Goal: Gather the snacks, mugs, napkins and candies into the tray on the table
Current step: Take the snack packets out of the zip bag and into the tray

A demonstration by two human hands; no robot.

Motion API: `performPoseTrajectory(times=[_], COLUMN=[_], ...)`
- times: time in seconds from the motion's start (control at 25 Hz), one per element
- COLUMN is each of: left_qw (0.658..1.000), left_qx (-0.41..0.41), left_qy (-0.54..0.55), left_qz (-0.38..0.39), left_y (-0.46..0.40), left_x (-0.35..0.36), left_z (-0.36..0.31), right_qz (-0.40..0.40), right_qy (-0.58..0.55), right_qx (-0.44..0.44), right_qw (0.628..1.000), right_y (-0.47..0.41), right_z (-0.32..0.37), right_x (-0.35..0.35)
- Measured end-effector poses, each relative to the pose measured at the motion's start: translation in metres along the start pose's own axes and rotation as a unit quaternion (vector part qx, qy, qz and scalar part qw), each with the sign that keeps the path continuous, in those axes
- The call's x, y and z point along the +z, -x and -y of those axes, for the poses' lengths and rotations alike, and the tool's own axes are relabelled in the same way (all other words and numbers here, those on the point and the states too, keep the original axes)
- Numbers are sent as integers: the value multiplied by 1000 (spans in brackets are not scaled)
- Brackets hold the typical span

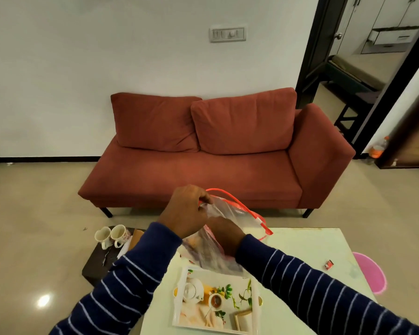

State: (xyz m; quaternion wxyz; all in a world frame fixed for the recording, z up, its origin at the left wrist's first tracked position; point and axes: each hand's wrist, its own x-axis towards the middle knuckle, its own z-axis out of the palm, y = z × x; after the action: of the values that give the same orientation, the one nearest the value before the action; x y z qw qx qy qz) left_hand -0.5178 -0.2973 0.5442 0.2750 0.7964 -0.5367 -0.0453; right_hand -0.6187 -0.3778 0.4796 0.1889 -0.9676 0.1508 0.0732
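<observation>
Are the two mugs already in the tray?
No, both mugs stand on a dark low stool beside the table, while the tray holds none.

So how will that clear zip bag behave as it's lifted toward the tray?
The zip bag will probably be floppy: its film crumples where the left hand pinches the rim. It looks light for its size. With the mouth open around the right hand, contents could spill if tipped.
</observation>
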Motion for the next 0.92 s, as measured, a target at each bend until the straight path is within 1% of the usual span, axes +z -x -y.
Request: performPoseTrajectory(times=[0.04,0.12,0.24,0.32,0.4,0.44,0.48,0.56,0.6,0.68,0.76,0.84,0.92], left_qw=[1000,999,996,993,990,988,987,983,982,977,976,969,959], left_qx=[-11,-40,-87,-115,-142,-151,-161,-181,-190,-214,-215,-241,-280], left_qy=[-1,-3,-11,-6,7,14,19,24,22,3,-26,-42,-42], left_qz=[-4,-6,2,-6,-9,-8,-3,3,5,5,-12,-19,-12], left_y=[2,5,10,16,23,29,36,52,61,82,96,107,119], left_x=[4,12,21,23,22,22,22,26,30,33,38,44,57], left_z=[4,15,43,62,79,85,93,112,123,141,161,180,201], right_qz=[4,-9,-51,-91,-124,-143,-158,-164,-163,-157,-146,-134,-119], right_qy=[2,2,-6,-84,-194,-253,-328,-487,-539,-593,-634,-671,-690], right_qx=[8,-4,-27,-6,24,36,51,85,103,142,193,235,275], right_qw=[1000,1000,998,992,973,956,930,854,820,777,734,690,659], right_y=[0,1,7,18,28,32,34,25,18,6,-14,-37,-62], right_z=[-1,-3,-14,-33,-55,-64,-70,-77,-80,-87,-98,-110,-121], right_x=[-2,-10,-26,-32,-32,-29,-24,-4,9,42,83,134,197])
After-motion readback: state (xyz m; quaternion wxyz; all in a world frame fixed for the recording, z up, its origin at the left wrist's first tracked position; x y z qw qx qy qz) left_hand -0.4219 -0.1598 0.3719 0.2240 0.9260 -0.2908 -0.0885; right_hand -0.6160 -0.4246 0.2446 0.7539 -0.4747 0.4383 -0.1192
